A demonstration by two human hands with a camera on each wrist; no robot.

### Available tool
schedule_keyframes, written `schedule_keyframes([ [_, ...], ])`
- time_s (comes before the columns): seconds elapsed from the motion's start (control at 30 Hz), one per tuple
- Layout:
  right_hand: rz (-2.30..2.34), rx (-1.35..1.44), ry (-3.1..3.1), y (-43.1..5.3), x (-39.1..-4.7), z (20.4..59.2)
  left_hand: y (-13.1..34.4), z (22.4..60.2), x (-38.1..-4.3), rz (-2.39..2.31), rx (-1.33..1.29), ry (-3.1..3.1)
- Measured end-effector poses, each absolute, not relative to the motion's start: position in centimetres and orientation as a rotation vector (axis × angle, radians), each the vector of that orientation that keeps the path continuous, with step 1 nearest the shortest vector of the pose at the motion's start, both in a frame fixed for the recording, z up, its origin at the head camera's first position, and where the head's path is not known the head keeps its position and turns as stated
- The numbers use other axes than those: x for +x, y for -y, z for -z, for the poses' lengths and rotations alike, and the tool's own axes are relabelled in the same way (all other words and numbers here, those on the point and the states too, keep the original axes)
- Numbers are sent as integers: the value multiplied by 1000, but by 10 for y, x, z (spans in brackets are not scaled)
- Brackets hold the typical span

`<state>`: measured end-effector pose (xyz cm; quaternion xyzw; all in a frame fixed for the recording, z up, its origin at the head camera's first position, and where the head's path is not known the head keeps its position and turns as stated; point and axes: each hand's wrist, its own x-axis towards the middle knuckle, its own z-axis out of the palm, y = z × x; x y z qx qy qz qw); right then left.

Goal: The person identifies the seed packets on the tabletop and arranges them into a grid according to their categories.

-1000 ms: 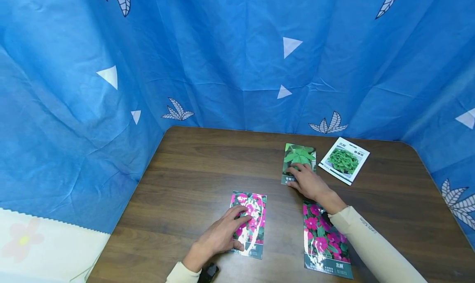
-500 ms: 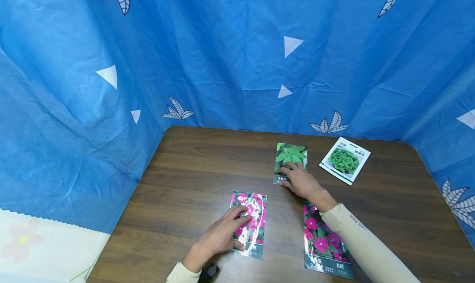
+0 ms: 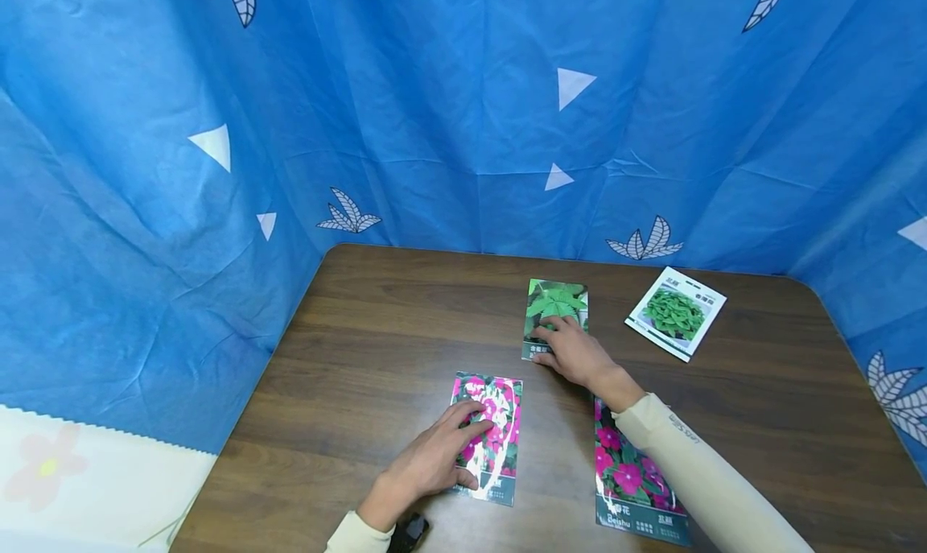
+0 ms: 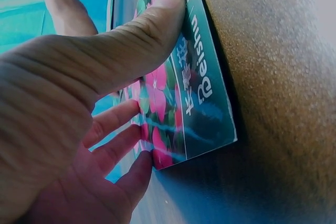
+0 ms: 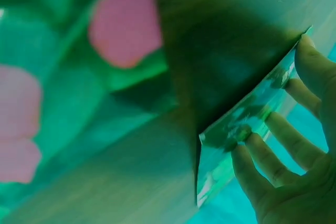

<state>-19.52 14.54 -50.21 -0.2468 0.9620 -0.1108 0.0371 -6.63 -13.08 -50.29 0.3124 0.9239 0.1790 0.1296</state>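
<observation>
My left hand [image 3: 433, 452] rests on a seed packet with pink flowers [image 3: 505, 448], near the table's front. In the left wrist view its thumb lies across the lower dark band of that packet [image 4: 207, 114], and the fingers touch the far side, spread apart. My right hand [image 3: 572, 352] touches a seed packet with a green leaf picture [image 3: 556, 294], covering its lower right part. In the right wrist view this hand's spread fingertips press on the leaf packet [image 5: 247, 116], which lies on the table.
A larger pink-flower packet [image 3: 628, 476] lies partly under my right forearm. A white packet with green leaves [image 3: 673, 315] lies at an angle at the back right. Blue curtain [image 3: 434, 134] surrounds the wooden table [image 3: 362, 336] at the back and sides.
My right hand has slid the leaf packet to the left, away from the white packet. The left hand and its flower packet have stayed in place.
</observation>
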Motion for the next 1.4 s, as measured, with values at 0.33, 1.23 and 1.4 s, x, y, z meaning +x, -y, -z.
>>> schedule_keyframes([
  [0.33,273,-801,-2910,-134,-201,496,133,502,-67,-510,925,-2703],
  [1.23,235,-862,-2876,-107,-203,497,132,504,-68,-490,955,-2705],
  [1.4,240,-853,-2869,-100,-203,498,132,503,-68,-482,967,-2706],
])
